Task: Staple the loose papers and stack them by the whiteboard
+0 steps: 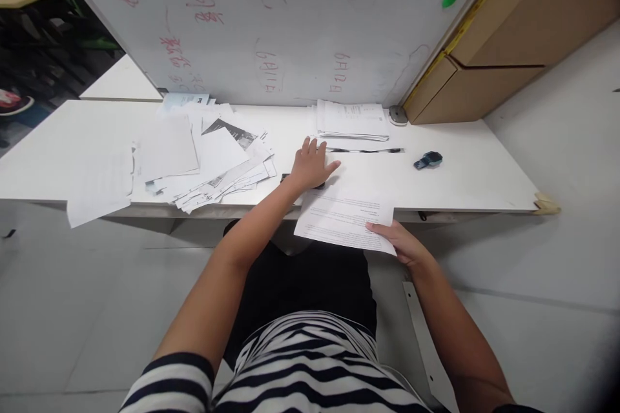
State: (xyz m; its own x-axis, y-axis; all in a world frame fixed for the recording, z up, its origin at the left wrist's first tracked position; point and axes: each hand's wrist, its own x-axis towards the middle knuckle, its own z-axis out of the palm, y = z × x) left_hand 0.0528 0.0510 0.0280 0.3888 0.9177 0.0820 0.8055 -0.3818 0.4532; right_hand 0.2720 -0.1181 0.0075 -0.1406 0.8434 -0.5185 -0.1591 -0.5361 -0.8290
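Note:
My left hand [310, 164] lies flat with fingers spread on the white table [460, 181], resting over a small dark object [285, 177] that is mostly hidden. My right hand [397, 240] grips the near corner of a printed sheet of paper [346, 216] that hangs over the table's front edge. A neat stack of papers [352, 120] lies just beyond my left hand, with a thin dark pen or strap [365, 150] in front of it.
A messy pile of loose papers [203, 155] covers the table's left side, one sheet [99, 187] drooping over the edge. A small blue-black device [428, 160] lies to the right. A whiteboard [271, 19] with red writing stands behind; cardboard boxes [494, 58] at the right.

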